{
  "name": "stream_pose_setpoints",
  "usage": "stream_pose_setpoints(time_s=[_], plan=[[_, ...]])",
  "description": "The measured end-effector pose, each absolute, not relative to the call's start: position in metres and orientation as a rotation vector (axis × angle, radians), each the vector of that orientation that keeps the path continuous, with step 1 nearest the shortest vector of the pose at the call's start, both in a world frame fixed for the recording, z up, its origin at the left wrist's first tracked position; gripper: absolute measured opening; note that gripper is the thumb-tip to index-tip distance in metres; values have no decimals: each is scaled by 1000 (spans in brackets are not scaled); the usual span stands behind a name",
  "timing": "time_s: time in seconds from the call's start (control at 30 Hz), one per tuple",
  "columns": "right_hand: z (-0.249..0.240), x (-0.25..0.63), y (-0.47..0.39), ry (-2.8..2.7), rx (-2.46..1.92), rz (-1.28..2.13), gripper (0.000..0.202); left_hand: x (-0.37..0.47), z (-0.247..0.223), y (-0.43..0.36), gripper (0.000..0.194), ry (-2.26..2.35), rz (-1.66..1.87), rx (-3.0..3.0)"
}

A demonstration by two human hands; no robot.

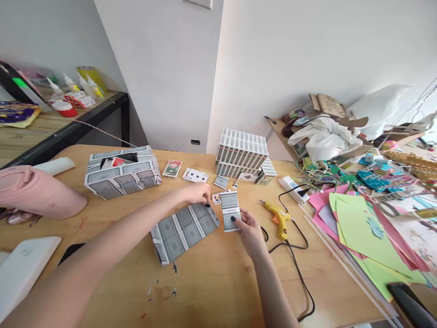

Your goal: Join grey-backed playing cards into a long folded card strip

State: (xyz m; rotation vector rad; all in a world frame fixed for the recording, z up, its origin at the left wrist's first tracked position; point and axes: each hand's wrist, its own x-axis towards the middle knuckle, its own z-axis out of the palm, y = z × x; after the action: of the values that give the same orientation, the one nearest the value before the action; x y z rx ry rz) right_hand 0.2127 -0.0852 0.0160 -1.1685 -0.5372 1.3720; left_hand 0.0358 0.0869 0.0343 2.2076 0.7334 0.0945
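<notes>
My right hand point(247, 226) is closed on a strip of grey-backed playing cards point(231, 210), its dark-nailed thumb on top. To the left, my left hand point(201, 193) has its fingers pressed together at the upper right corner of a flat panel covered in grey card backs point(186, 230); whether it pinches anything is hidden. Behind the hands lie face-up cards point(195, 176) and a small grey card piece point(221, 181). A card-covered box point(123, 173) with an open top stands at the left. Stacked card packs point(241, 152) stand at the back.
A yellow glue gun point(280, 219) with a black cable lies right of my right hand, near a white power strip point(293, 189). Coloured paper point(362, 223) covers the right side. A pink container point(44, 191) and a white device point(29, 273) are at the left.
</notes>
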Motion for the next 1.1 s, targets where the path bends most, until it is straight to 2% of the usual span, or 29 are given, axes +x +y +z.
stream_pose_setpoints(time_s=[0.23, 0.5, 0.6, 0.8, 0.93, 1.1], plan=[[6, 205, -75, -589, -1198, 1306, 40, -16, 24, 93, 13, 945, 179, 2030], [0, 187, -45, -604, -1242, 1187, 30, -54, -7, 58, 28, 1379, 632, 1880], [2, 178, -33, -663, -1220, 1158, 29, -50, -16, 44, 26, 1479, 793, 1792], [3, 160, -4, -805, -1053, 1168, 28, -37, -25, 45, 21, 1441, 900, 1721], [-10, 156, 6, -951, -1000, 949, 8, -39, -27, 44, 20, 1398, 932, 1729], [-18, 156, 3, -1067, -1002, 857, 13, -42, -24, 43, 17, 1333, 983, 1743]])
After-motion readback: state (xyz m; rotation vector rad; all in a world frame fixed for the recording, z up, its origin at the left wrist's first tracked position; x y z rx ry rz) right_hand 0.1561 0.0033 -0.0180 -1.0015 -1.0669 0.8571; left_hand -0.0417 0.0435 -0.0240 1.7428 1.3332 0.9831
